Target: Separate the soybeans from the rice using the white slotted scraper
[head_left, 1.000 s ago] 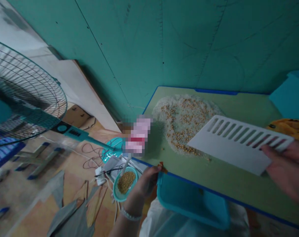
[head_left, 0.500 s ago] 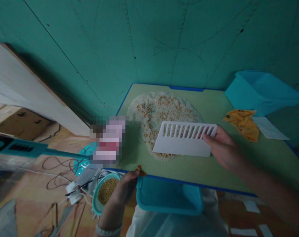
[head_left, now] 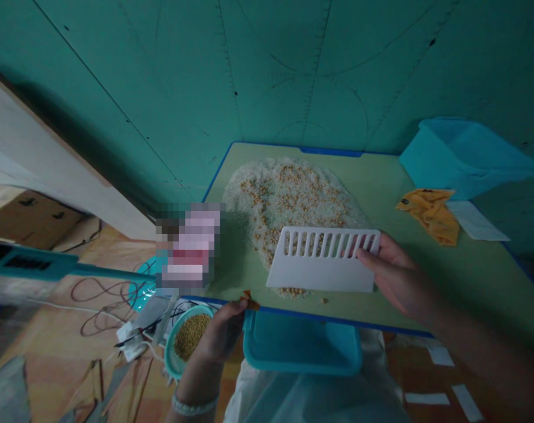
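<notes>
My right hand is closed around the right end of a white slotted plastic scraper. The scraper leans over the near part of a spread of rice-like white grains mixed with yellow-brown beans on the pale green tabletop. Some beans and grains show along its lower edge, towards me. Below the table's front edge, my left hand is closed at the left corner of a teal bin, its fingers partly hidden. A small orange scrap shows by its thumb.
An orange cloth, a white sheet and a teal fabric box lie on the table's right. A bowl of beans stands lower left, near cables. A teal-handled tool reaches towards a blurred pink object. The green wall rises behind.
My right hand has drawn the scraper towards me and slightly left, dragging beans and grains nearer the front edge. My left hand and the bin have stayed nearly in place.
</notes>
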A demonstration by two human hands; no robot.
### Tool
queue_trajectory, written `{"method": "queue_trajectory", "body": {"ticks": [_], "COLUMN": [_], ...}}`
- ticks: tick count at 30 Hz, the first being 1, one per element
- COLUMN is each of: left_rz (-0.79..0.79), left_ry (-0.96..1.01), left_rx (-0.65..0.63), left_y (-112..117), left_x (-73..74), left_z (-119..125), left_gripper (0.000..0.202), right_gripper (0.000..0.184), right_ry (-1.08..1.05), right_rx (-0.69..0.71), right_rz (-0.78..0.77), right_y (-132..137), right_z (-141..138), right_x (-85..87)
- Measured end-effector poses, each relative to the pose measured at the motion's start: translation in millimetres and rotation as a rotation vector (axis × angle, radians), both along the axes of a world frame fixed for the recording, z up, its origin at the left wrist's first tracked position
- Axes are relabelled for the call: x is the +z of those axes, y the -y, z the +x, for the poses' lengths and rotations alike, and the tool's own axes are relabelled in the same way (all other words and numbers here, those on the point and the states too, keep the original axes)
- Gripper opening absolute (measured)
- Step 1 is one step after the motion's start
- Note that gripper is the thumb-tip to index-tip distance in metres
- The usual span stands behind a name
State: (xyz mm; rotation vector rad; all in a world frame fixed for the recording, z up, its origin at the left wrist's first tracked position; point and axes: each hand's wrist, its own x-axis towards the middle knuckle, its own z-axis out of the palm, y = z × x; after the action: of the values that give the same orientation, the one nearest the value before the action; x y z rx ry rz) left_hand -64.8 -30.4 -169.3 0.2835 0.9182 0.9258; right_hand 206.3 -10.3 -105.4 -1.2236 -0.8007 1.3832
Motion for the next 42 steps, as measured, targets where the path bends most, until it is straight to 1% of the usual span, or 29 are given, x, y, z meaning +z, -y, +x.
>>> {"method": "queue_trajectory", "body": {"ticks": [4,7,11,16,19,21,25,26,28,33,36,38,42], "left_rz": [-0.020,-0.018,-0.007,-0.017,-0.019,-0.004,0.042,0.048,0.050,0.055,0.057,0.051,0.027], "left_ry": [0.014,0.008,0.006,0.006,0.006,0.012,0.028,0.029,0.031,0.034,0.029,0.028,0.028], "left_rx": [-0.016,-0.020,-0.027,-0.024,-0.038,-0.044,-0.033,-0.032,-0.034,-0.012,0.001,-0.005,-0.024], "left_y": [-0.8,-1.2,-1.5,0.6,1.5,1.3,0.2,0.0,-0.1,-0.7,-1.5,-1.7,-1.1], "left_x": [3.5,3.6,1.4,-3.1,-6.9,-9.2,-11.4,-11.5,-11.2,-8.1,-5.1,-3.7,-4.2], "left_z": [1.8,1.7,1.2,-1.4,-3.1,-3.4,-2.9,-2.8,-2.5,-0.6,0.2,0.2,-0.4], "left_gripper": [0.024,0.017,0.010,0.014,0.011,0.014,0.018,0.018,0.017,0.021,0.018,0.014,0.016], "right_gripper": [0.024,0.024,0.018,0.018,0.016,0.017,0.026,0.026,0.027,0.026,0.023,0.022,0.018], "right_ry": [-0.024,-0.039,-0.058,-0.067,-0.074,-0.067,-0.028,-0.018,-0.003,-0.027,-0.044,-0.047,-0.061], "right_rx": [0.024,0.073,0.146,0.155,0.160,0.102,-0.113,-0.141,-0.153,-0.069,-0.022,0.004,0.040], "right_rz": [-0.030,-0.051,-0.088,-0.123,-0.132,-0.122,-0.047,-0.036,-0.039,-0.070,-0.080,-0.092,-0.103], "right_y": [10.3,17.3,23.5,32.8,38.5,37.7,23.6,19.4,13.0,12.6,16.0,17.9,22.9], "right_z": [-2.4,-2.0,-0.5,-2.5,-4.3,-4.0,0.6,1.9,3.7,0.3,-4.0,-5.7,-4.7], "right_x": [0.7,1.2,-1.1,-5.6,-4.3,-1.0,6.3,7.2,7.5,4.2,2.9,2.8,2.7]}}
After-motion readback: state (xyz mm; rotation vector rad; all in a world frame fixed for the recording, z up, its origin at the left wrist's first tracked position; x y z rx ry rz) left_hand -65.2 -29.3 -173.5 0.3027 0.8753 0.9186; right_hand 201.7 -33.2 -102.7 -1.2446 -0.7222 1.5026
